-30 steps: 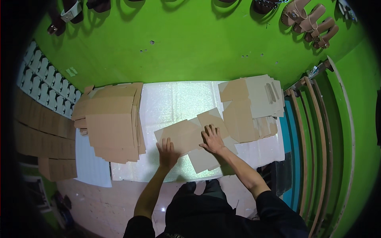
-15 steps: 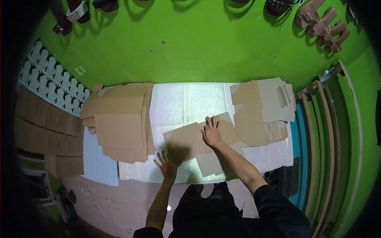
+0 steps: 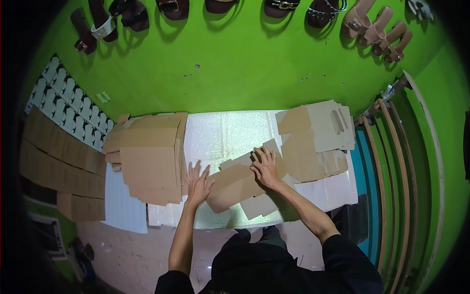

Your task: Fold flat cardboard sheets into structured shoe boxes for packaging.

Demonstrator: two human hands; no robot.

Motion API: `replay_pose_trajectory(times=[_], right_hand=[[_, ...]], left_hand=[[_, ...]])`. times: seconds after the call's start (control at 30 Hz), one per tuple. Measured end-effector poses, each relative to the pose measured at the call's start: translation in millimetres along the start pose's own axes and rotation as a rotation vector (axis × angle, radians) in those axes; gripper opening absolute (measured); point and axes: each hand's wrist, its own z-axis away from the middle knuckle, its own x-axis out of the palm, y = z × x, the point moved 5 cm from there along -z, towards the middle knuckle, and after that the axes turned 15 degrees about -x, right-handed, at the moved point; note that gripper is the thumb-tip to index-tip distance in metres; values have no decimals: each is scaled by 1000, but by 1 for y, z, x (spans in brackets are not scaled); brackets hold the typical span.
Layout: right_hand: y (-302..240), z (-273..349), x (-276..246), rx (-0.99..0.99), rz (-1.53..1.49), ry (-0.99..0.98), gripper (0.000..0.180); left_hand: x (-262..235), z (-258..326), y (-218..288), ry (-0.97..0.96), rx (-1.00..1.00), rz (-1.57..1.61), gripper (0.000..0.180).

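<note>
An unfolded brown cardboard box blank (image 3: 230,183) lies at an angle on the shiny white-covered table (image 3: 230,127). My right hand (image 3: 265,169) rests on its right part, fingers apart and slightly bent over a folded edge, with a dark gap beside the fingertips. Just off the blank's left end, my left hand (image 3: 197,186) is open with spread fingers and holds nothing. From the blank's near side a paler flap (image 3: 252,208) sticks out. Whether several sheets overlap beneath my right hand I cannot tell.
A tall stack of flat cardboard (image 3: 149,164) stands at the left, and more cardboard pieces (image 3: 299,152) lie at the right. Brown boxes (image 3: 54,157) are piled farther left. Wooden rails (image 3: 391,176) run along the right. Sandals (image 3: 223,5) hang on the green wall.
My left hand has moved farther from me, beside the blank's left end. A narrow strip now shows along the blank's far edge. My right hand stays on the cardboard; the view has shifted slightly.
</note>
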Motion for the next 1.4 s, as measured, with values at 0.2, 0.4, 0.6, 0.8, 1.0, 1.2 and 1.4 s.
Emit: replay_pose_trajectory(times=[0.2,0.4,0.6,0.8,1.0,1.2,1.4], right_hand=[[-22,10,-36,-20,-21,98,10],[-46,31,-63,12,-15,129,19],[-98,39,-92,-155,56,-137,58],[-105,97,-41,-238,326,-393,28],[-99,123,-41,-214,245,-292,21],[-108,140,-46,-221,300,-410,22],[-97,149,-92,98,152,-10,54]], left_hand=[[-29,13,35,1,143,178,11],[-63,43,71,245,291,49,5],[-28,95,90,238,327,7,14],[13,134,89,155,267,-92,20],[-26,133,77,379,-161,-116,56],[-7,127,56,262,-224,-178,25],[1,143,66,246,-228,-166,20]])
